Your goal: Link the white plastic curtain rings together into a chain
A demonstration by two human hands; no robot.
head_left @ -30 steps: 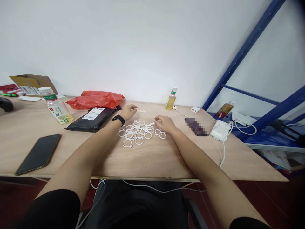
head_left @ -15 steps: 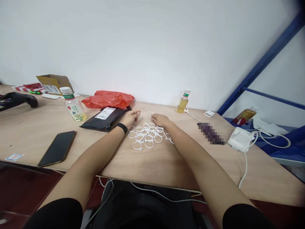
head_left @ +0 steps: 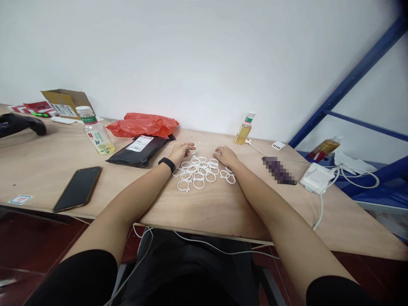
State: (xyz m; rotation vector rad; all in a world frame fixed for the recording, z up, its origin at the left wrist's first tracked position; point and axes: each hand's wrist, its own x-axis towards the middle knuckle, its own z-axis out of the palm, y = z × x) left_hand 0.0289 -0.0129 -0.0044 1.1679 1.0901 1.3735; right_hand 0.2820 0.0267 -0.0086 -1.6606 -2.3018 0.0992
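A pile of white plastic rings (head_left: 199, 183), each with a small clasp, lies loosely overlapped on the wooden table. Just behind the pile's left side, my left hand (head_left: 180, 153), with a black band at the wrist, is closed and pinches a white ring (head_left: 193, 151) at its fingertips. My right hand (head_left: 227, 156) rests at the back right of the pile, its fingers curled and pressed together. Whatever may be between them is too small to make out. By my right forearm lie a few more rings (head_left: 230, 178), slightly apart from the pile.
A black parcel (head_left: 127, 158) and red plastic bag (head_left: 143, 124) lie left of the hands. Farther left are a phone (head_left: 78, 187), a bottle (head_left: 97, 136) and a cardboard box (head_left: 68, 104). Another bottle (head_left: 243, 131), a charger (head_left: 315, 176) and cables are at right.
My right hand has moved right, away from the left hand. My left hand has shifted slightly right, and the ring at its fingertips now shows more clearly. The view has tilted slightly.
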